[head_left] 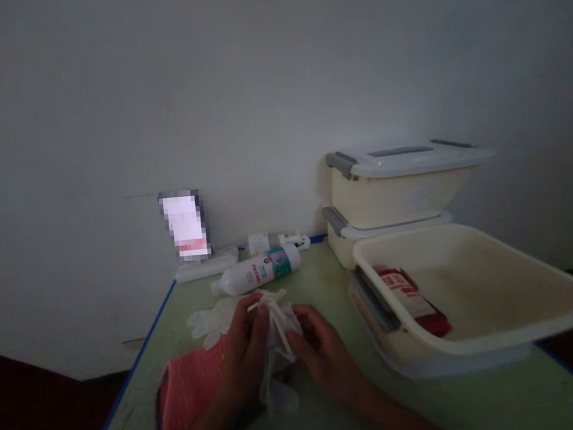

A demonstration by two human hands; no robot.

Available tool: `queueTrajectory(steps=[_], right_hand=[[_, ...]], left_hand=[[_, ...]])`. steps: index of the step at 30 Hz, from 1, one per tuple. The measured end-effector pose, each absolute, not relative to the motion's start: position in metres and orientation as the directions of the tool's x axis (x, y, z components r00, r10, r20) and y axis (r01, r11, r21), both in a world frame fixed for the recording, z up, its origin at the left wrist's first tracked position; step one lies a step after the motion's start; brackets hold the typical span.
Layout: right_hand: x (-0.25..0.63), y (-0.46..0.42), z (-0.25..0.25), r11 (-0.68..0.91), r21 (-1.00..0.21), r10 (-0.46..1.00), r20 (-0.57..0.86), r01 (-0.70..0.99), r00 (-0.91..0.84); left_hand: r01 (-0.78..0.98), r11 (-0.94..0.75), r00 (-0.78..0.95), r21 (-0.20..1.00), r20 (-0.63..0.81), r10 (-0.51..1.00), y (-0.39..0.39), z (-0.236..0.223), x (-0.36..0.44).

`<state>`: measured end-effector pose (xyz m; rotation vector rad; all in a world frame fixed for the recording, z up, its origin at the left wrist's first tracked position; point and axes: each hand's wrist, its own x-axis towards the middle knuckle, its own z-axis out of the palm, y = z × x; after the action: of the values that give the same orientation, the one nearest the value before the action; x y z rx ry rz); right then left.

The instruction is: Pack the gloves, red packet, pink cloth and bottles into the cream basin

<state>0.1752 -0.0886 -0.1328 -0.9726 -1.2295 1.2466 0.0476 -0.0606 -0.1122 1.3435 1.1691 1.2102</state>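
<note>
We are seeing a pink cloth [194, 387] lying just left of our grip, by the left arm. Our left hand [250, 338] and right hand [322, 342] are both pinching a thin white glove [279, 326], which is bunching up between them. Another white glove [210, 319] is lying just past our left hand. Right of our grip, an open cream tub [477, 275] is holding a red packet [412, 301]. Beyond our grip, a white bottle [261, 271] is lying down, and farther left a phone [185, 227] is glowing.
</note>
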Motion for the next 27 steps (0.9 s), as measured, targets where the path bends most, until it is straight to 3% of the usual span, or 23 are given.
queueTrajectory(steps=[10,15,20,25,27], right_hand=[[0.198,-0.080,-0.117,0.224,-0.973,0.966,0.215,-0.051,0.144],[0.191,-0.076,-0.102,0.191,-0.950,0.978,0.163,-0.246,0.133],[0.177,-0.043,-0.059,0.143,-0.886,0.982,0.071,-0.441,0.174],[0.169,-0.014,-0.015,0.212,-0.850,0.958,0.082,-0.483,0.275],[0.166,-0.010,-0.014,0.226,-0.832,0.956,0.089,-0.507,0.281]], left_hand=[[0.083,-0.187,0.195,0.979,0.168,0.966,-0.057,-0.109,0.038],[0.030,-0.186,0.134,0.982,0.181,0.974,-0.053,-0.094,0.037],[-0.071,-0.220,0.156,0.973,0.229,0.961,-0.018,-0.047,0.030],[-0.250,-0.149,0.151,0.957,0.191,0.970,0.010,-0.011,0.025],[-0.230,-0.111,0.199,0.967,0.158,0.967,0.013,-0.009,0.024]])
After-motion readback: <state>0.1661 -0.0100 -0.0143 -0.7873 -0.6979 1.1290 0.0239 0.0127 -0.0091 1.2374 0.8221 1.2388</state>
